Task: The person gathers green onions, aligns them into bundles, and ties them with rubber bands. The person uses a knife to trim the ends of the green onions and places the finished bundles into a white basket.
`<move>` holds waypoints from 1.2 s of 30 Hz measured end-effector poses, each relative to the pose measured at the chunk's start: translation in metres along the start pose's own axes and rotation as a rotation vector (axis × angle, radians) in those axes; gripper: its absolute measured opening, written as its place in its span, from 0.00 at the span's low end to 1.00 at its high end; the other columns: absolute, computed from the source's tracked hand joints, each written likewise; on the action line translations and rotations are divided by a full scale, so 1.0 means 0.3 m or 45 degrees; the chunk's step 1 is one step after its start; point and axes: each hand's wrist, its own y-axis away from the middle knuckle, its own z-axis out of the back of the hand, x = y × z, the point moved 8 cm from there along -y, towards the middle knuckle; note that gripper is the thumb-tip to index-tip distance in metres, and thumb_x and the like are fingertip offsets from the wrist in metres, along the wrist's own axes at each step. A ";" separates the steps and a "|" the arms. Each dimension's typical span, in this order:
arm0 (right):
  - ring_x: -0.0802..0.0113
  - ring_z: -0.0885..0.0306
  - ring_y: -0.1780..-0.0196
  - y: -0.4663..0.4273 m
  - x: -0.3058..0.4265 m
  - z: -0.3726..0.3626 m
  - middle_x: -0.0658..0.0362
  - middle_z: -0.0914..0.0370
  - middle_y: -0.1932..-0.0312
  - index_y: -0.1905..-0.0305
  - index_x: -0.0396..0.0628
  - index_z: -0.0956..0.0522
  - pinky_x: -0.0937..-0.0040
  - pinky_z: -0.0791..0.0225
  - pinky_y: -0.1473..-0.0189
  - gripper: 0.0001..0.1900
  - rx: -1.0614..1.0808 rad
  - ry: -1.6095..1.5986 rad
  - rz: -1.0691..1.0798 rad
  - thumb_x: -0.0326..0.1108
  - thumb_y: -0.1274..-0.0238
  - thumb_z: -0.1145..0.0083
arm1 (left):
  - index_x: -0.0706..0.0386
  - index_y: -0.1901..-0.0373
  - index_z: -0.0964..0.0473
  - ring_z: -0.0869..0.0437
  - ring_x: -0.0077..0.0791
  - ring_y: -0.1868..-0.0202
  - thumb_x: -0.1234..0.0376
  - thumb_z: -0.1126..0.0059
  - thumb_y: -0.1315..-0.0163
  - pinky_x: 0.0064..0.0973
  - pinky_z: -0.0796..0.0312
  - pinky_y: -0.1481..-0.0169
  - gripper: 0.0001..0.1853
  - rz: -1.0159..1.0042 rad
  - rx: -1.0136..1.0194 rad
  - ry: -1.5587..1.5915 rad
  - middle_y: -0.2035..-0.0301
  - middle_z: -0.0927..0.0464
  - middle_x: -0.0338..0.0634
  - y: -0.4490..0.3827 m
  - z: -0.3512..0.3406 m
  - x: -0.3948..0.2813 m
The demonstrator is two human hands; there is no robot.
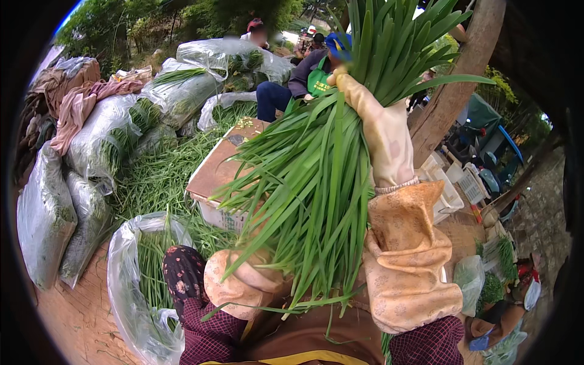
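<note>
My right hand, in a stained pale glove, is raised and closed around a large bunch of long flat green leaves. Broad leaf tips stick up above the fist, while the rest fans down and to the left over my lap. A tan patterned sleeve cover wraps the right forearm. On the left, a similar sleeve cover runs in under the hanging leaves, which hide my left hand. Behind the bunch stands a white box with a brown top, with small plant scraps on it.
An open plastic bag of greens stands by my left knee. Loose greens cover the ground beyond, beside filled plastic bags. A person in a green apron sits ahead. A wooden post and white crates are at right.
</note>
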 end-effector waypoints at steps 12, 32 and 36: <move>0.71 0.19 0.60 -0.045 -0.058 0.051 0.56 0.14 0.60 0.50 0.37 0.19 0.71 0.27 0.54 0.12 -0.233 -0.072 0.352 0.30 0.36 0.38 | 0.57 0.32 0.32 0.16 0.38 0.48 0.50 0.43 0.29 0.35 0.17 0.53 0.30 0.026 0.018 0.167 0.41 0.25 0.52 -0.072 -0.005 0.085; 0.65 0.17 0.62 -0.129 -0.005 0.232 0.54 0.14 0.66 0.56 0.41 0.17 0.65 0.26 0.55 0.12 -0.417 0.236 0.372 0.37 0.38 0.36 | 0.55 0.32 0.31 0.16 0.51 0.46 0.42 0.36 0.37 0.40 0.11 0.60 0.39 0.018 -0.068 0.441 0.40 0.25 0.55 -0.213 -0.001 0.160; 0.69 0.18 0.57 -0.151 -0.037 0.194 0.58 0.13 0.59 0.51 0.43 0.16 0.69 0.27 0.51 0.13 -0.325 0.271 0.462 0.37 0.36 0.33 | 0.56 0.25 0.42 0.23 0.53 0.37 0.43 0.36 0.37 0.40 0.11 0.56 0.45 -0.068 0.329 0.607 0.35 0.31 0.57 -0.164 -0.240 0.158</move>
